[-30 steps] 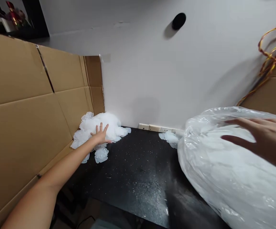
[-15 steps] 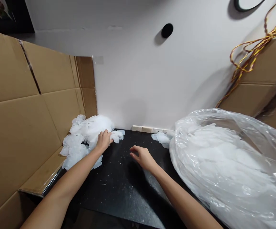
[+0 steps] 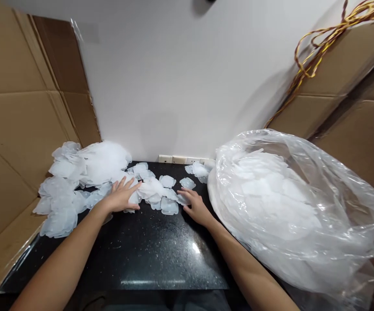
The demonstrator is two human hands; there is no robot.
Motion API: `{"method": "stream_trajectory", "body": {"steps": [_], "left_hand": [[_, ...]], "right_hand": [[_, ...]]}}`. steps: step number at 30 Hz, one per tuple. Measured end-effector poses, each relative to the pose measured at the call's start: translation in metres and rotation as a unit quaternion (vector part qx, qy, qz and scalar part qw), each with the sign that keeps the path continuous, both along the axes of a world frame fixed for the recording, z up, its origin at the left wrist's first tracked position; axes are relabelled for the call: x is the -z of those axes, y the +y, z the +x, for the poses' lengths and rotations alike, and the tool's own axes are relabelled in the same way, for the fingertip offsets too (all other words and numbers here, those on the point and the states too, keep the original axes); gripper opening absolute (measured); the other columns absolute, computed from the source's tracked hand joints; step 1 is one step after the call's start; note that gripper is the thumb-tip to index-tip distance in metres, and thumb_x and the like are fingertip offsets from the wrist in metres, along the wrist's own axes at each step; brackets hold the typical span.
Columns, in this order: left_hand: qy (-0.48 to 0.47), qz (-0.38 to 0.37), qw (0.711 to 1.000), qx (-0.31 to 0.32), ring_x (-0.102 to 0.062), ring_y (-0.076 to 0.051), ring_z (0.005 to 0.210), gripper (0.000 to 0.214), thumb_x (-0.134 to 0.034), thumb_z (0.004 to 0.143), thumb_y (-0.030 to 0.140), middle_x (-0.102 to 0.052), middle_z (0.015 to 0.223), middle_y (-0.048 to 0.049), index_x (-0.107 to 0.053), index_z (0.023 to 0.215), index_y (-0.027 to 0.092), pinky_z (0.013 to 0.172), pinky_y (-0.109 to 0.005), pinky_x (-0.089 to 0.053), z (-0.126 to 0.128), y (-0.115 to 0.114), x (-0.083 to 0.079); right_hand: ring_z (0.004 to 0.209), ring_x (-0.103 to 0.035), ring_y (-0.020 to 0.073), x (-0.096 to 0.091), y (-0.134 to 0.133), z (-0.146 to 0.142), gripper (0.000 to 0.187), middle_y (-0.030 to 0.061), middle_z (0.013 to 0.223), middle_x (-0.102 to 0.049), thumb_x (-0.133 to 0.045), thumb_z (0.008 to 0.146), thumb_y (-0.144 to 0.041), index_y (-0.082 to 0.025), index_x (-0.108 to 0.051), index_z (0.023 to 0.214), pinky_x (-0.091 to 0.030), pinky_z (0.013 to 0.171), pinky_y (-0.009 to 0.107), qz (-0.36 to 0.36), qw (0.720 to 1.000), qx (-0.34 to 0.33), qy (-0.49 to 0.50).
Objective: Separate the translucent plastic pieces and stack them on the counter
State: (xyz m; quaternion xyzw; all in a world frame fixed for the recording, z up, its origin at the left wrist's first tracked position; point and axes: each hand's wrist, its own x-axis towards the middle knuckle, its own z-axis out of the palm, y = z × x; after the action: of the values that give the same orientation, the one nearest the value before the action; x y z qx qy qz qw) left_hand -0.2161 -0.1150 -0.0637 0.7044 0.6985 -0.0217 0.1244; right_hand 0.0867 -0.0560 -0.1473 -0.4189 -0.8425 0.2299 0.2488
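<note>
My left hand (image 3: 121, 196) lies flat with fingers spread on thin translucent white plastic pieces (image 3: 154, 190) scattered on the black tabletop (image 3: 154, 255). A bigger heap of the same pieces (image 3: 86, 166) sits behind and to its left, against the cardboard. My right hand (image 3: 196, 206) rests palm down, fingers stretched out, touching the right side of the scattered pieces. Just right of it lies a large clear plastic bag (image 3: 290, 203) stuffed with more white pieces.
Brown cardboard sheets (image 3: 15, 125) stand along the left, more cardboard boxes (image 3: 351, 90) at the right behind the bag. A white wall (image 3: 180, 86) closes the back, with a power strip (image 3: 177, 159) at its foot. Coiled yellow-red cable (image 3: 322, 39) hangs upper right.
My left hand has drawn pieces from the heap toward the table's middle and now lies flat. My right hand came off the bag and down to the scattered pieces. The view tilted downward.
</note>
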Motion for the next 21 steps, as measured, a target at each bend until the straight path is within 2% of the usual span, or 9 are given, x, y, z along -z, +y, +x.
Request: {"method": "stream_trajectory", "body": {"steps": [3,5,7,8,11,14,16,18,21], "left_hand": [[-0.097,0.097,0.99,0.036,-0.007,-0.039,0.152,0.097,-0.076,0.069,0.053,-0.019,0.165,-0.0148,-0.034,0.153,0.027,0.119,-0.057,-0.011,0.016,-0.007,-0.007],[-0.213,0.159,0.963,0.051,-0.029,-0.035,0.146,0.073,-0.067,0.078,0.056,-0.033,0.16,-0.012,-0.049,0.143,0.028,0.116,-0.052,-0.028,0.042,-0.013,-0.006],[-0.344,0.115,0.932,0.017,-0.061,-0.03,0.117,0.046,-0.052,0.089,0.058,-0.063,0.127,-0.012,-0.066,0.114,0.022,0.099,-0.047,-0.05,0.071,-0.019,0.003],[-0.413,0.057,0.909,-0.007,-0.068,-0.029,0.103,0.048,-0.047,0.09,0.06,-0.068,0.112,-0.0115,-0.066,0.106,0.019,0.088,-0.044,-0.056,0.084,-0.021,0.01],[-0.599,-0.034,0.796,-0.08,-0.069,-0.025,0.101,0.051,-0.053,0.089,0.058,-0.065,0.117,-0.0113,-0.051,0.125,0.021,0.085,-0.042,-0.058,0.108,-0.024,0.029],[-0.706,-0.068,0.692,-0.136,-0.067,-0.021,0.108,0.043,-0.054,0.094,0.044,-0.064,0.125,-0.012,-0.047,0.13,0.022,0.098,-0.042,-0.052,0.112,-0.021,0.038],[-0.73,-0.072,0.66,-0.165,-0.068,-0.02,0.106,0.03,-0.055,0.094,0.033,-0.068,0.12,-0.012,-0.056,0.12,0.018,0.1,-0.04,-0.051,0.108,-0.016,0.037],[-0.735,-0.072,0.646,-0.193,-0.069,-0.019,0.101,0.021,-0.056,0.093,0.027,-0.072,0.111,-0.0114,-0.062,0.11,0.016,0.098,-0.039,-0.052,0.103,-0.012,0.033],[-0.734,-0.081,0.639,-0.215,-0.071,-0.018,0.091,0.016,-0.061,0.089,0.024,-0.074,0.101,-0.0091,-0.065,0.102,0.016,0.09,-0.036,-0.055,0.099,-0.009,0.03]], "right_hand": [[0.119,-0.059,0.0257,-0.007,0.007,0.006,0.04,0.0087,0.124,-0.067,-0.051,0.077,-0.015,-0.022,-0.066,0.112,-0.043,0.104,0.045,-0.017,0.994,0.024,0.105],[0.095,-0.067,0.0247,-0.012,0.007,0.004,0.022,0.0062,0.098,-0.072,-0.05,0.084,-0.026,-0.021,-0.068,0.096,-0.05,0.093,0.042,-0.031,0.988,0.044,0.143],[0.076,-0.065,0.0224,-0.016,0.002,-0.002,0.023,0.0037,0.08,-0.069,-0.05,0.088,-0.038,-0.021,-0.066,0.088,-0.053,0.079,0.039,-0.061,0.976,0.068,0.2],[0.071,-0.063,0.021,-0.017,-0.001,-0.005,0.027,0.0028,0.077,-0.066,-0.052,0.088,-0.044,-0.021,-0.065,0.087,-0.054,0.073,0.037,-0.096,0.961,0.071,0.249],[0.069,-0.062,0.0179,-0.02,-0.013,-0.018,0.036,0.0017,0.081,-0.065,-0.063,0.081,-0.056,-0.02,-0.063,0.089,-0.054,0.064,0.032,-0.275,0.875,0.006,0.398],[0.076,-0.066,0.0184,-0.02,-0.019,-0.025,0.047,0.0037,0.089,-0.068,-0.071,0.074,-0.06,-0.02,-0.062,0.096,-0.056,0.074,0.035,-0.426,0.782,-0.064,0.45],[0.078,-0.068,0.0193,-0.02,-0.02,-0.024,0.051,0.0045,0.089,-0.069,-0.074,0.072,-0.06,-0.019,-0.062,0.099,-0.056,0.081,0.039,-0.486,0.741,-0.081,0.456],[0.083,-0.069,0.0189,-0.02,-0.021,-0.022,0.052,0.0041,0.093,-0.069,-0.08,0.069,-0.052,-0.019,-0.06,0.104,-0.055,0.088,0.039,-0.517,0.721,-0.094,0.452],[0.092,-0.069,0.0177,-0.018,-0.021,-0.017,0.052,0.0024,0.099,-0.067,-0.079,0.071,-0.042,-0.021,-0.057,0.113,-0.053,0.094,0.039,-0.502,0.741,-0.123,0.428]]}}
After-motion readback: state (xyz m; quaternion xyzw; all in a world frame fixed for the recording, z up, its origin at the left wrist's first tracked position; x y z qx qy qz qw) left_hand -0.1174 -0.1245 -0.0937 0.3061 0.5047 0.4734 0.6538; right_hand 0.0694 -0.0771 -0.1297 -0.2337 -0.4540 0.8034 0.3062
